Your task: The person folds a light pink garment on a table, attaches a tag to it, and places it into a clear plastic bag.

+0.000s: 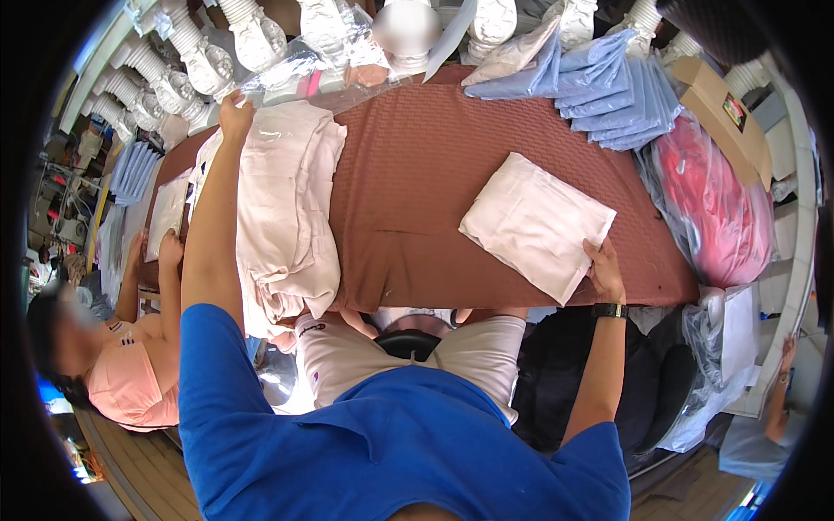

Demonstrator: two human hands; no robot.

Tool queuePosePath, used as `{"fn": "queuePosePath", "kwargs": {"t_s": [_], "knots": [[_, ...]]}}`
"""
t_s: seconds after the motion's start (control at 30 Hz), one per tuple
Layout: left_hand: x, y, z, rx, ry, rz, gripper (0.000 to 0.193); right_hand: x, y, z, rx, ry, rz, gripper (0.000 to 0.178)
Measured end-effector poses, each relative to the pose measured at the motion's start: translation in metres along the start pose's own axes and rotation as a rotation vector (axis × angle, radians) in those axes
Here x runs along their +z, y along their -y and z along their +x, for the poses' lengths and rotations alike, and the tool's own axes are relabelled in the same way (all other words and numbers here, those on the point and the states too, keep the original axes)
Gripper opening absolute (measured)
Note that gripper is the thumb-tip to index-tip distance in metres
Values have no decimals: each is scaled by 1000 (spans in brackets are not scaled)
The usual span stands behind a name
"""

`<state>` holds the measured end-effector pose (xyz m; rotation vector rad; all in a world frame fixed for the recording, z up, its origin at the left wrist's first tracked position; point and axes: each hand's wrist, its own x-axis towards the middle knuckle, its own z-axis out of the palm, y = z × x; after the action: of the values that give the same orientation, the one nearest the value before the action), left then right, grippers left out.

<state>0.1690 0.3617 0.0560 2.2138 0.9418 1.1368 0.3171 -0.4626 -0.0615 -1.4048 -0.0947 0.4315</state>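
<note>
My left hand (235, 117) reaches far out over the left part of the table, fingers pinched at the edge of clear plastic bags (291, 80). Below it lies a long stack of pale pink garments (282, 204), loosely folded and rumpled at the near end. On the right, a neatly folded pale pink garment (537, 227) rests at an angle on the brown cloth. My right hand (605, 271), with a dark watch on the wrist, grips this garment's near right edge, thumb on top; the other fingers are partly hidden.
Brown cloth (408, 174) covers the table. White ornate balusters (252, 39) line its far side. Blue bagged packets (621, 100), a cardboard box (725, 117) and red bagged goods (708, 204) stand at right. At left, a co-worker in pink (135, 378) handles a pale packet (167, 217).
</note>
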Motion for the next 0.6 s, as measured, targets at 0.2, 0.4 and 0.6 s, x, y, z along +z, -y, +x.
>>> {"fn": "queuePosePath", "kwargs": {"t_s": [0.2, 0.4, 0.6], "knots": [[-8, 11, 15, -283, 231, -170, 86, 20, 13, -6, 67, 56, -38, 49], [24, -72, -39, 247, -325, 634, 72, 24, 17, -16, 17, 53, 20, 58], [43, -262, -255, 797, 525, -215, 43, 32, 8, -15, -31, 75, -8, 56]]}}
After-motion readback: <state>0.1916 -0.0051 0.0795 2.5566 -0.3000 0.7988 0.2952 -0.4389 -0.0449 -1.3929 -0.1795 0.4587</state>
